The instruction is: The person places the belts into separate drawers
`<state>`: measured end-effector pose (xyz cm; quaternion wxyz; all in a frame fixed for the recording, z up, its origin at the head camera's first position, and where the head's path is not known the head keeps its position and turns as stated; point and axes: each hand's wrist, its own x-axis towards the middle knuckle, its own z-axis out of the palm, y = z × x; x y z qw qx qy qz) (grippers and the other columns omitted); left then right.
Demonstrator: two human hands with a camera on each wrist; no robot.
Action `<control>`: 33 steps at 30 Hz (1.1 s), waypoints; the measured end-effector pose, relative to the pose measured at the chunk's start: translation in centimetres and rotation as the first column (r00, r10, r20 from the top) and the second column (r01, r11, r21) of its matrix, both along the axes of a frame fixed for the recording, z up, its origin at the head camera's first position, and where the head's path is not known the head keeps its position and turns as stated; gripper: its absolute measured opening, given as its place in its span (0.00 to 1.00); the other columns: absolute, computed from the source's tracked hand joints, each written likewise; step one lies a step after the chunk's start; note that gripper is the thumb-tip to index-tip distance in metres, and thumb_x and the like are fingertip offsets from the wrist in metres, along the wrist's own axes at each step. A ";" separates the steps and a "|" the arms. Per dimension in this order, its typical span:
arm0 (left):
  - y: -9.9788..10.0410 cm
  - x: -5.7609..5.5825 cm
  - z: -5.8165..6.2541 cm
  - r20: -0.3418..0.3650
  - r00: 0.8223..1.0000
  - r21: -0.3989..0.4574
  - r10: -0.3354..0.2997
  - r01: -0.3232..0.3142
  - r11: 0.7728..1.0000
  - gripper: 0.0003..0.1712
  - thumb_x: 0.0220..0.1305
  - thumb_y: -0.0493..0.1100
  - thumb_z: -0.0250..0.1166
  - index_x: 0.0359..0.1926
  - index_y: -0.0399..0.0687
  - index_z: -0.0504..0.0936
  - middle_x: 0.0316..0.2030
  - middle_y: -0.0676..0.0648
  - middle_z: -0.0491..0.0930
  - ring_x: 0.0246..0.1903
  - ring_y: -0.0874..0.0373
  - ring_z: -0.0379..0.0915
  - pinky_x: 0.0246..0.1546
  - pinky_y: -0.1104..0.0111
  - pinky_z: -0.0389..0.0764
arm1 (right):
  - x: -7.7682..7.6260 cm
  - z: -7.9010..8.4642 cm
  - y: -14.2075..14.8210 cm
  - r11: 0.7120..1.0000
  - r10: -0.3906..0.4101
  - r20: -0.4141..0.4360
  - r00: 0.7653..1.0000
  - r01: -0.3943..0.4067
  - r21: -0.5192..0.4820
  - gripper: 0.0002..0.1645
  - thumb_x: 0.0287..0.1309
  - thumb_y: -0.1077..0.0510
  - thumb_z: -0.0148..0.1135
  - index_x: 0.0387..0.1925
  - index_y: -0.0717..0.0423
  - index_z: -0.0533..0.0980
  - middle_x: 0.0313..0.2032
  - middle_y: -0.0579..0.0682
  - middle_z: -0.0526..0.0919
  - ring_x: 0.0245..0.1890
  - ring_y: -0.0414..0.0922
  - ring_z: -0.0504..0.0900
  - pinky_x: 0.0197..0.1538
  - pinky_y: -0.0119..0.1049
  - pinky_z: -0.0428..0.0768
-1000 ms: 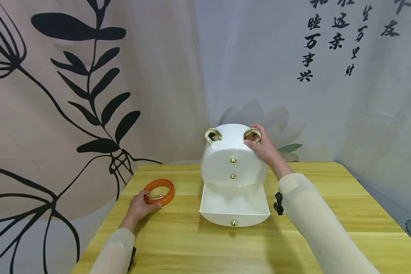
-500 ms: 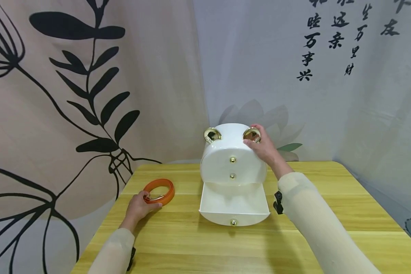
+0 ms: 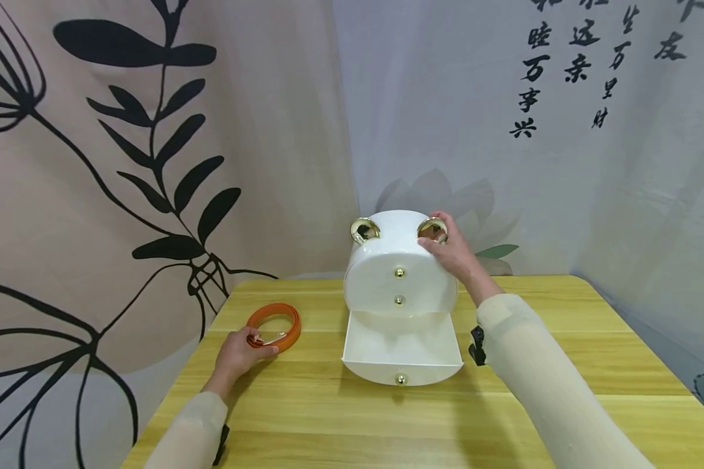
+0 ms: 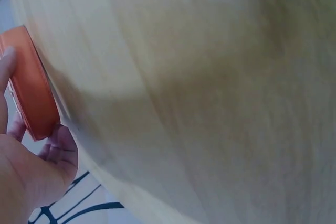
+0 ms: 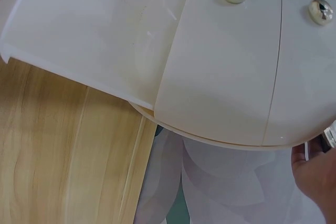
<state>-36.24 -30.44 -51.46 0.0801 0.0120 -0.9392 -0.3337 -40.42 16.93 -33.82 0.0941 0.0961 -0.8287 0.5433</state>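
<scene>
My left hand (image 3: 238,357) pinches the near left side of a coiled orange belt (image 3: 295,327), which has a gold metal buckle inside its loop. In the left wrist view, the thumb lies against one face of the belt (image 4: 32,85) and the other fingers come round its lower end. Right of it stands a small white drawer box (image 3: 400,286) with gold knobs and two round gold ears on top. Its bottom drawer (image 3: 401,342) is pulled out toward me. With thumb and fingers, my right hand (image 3: 453,253) grips the right gold ear (image 3: 431,229).
Everything stands on a wooden table (image 3: 305,417) with a rounded back right corner. Behind it hangs a curtain (image 3: 281,130) printed with black plants and writing. In the right wrist view, the extended drawer (image 5: 94,30) reaches out over the tabletop.
The near part of the belt has tilted slightly and its buckle shows a little more. My right hand and the drawer box have stayed in place.
</scene>
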 end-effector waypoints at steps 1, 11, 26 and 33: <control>0.0 0.0 -0.1 -0.003 1.000 0.002 -0.003 0.003 1.000 0.32 0.48 0.55 0.80 0.43 0.38 0.76 0.40 0.40 0.78 0.39 0.48 0.73 0.43 0.55 0.73 | 0.0 0.0 0.0 1.000 0.001 -0.001 1.000 -0.001 0.000 0.40 0.70 0.52 0.59 0.75 0.45 0.51 0.59 0.64 0.69 0.56 0.60 0.71 0.58 0.55 0.70; 0.0 -0.4 -0.6 0.015 1.000 0.082 -0.026 0.025 0.996 0.32 0.52 0.52 0.78 0.47 0.35 0.75 0.44 0.38 0.79 0.43 0.47 0.73 0.47 0.54 0.74 | 0.0 0.1 0.1 1.000 -0.006 0.003 1.000 0.006 -0.025 0.39 0.69 0.54 0.59 0.74 0.45 0.52 0.59 0.64 0.69 0.57 0.60 0.71 0.58 0.55 0.70; 0.2 0.0 -0.2 0.056 0.998 0.048 -0.006 0.004 0.999 0.33 0.53 0.53 0.77 0.50 0.36 0.75 0.47 0.38 0.78 0.47 0.43 0.73 0.51 0.49 0.72 | -0.2 0.0 0.0 1.000 -0.007 0.008 1.000 0.007 -0.013 0.40 0.69 0.52 0.60 0.74 0.43 0.52 0.59 0.63 0.70 0.56 0.59 0.71 0.57 0.55 0.71; 0.1 0.0 -0.1 0.045 0.999 0.011 -0.018 0.017 1.000 0.32 0.51 0.56 0.78 0.46 0.39 0.76 0.43 0.41 0.78 0.43 0.45 0.73 0.49 0.50 0.72 | -0.1 0.0 0.1 1.000 -0.002 0.018 1.000 0.002 -0.012 0.40 0.69 0.52 0.59 0.75 0.42 0.51 0.60 0.63 0.69 0.57 0.60 0.70 0.58 0.57 0.70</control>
